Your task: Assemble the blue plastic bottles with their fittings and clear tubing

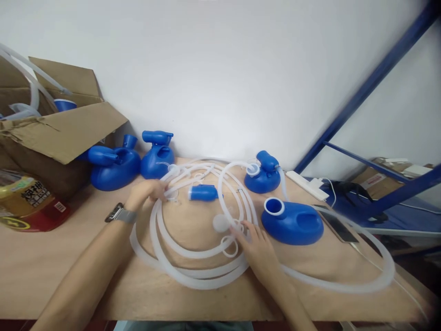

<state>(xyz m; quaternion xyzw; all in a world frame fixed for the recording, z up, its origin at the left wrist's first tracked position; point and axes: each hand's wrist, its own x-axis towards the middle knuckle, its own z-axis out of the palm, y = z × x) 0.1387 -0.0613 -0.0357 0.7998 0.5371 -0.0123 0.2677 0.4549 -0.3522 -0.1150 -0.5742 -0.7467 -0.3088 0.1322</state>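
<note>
My left hand (153,189) and right hand (255,243) rest apart at the coiled translucent tubing (203,283), grip unclear; it looks light, springy, slippery, best held where loops bunch.

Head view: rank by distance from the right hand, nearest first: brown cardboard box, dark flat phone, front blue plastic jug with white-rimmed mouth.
From the right hand:
1. Front blue plastic jug with white-rimmed mouth: just to its right.
2. Dark flat phone: farther right, past the jug.
3. Brown cardboard box: far left, toward the back.
</note>
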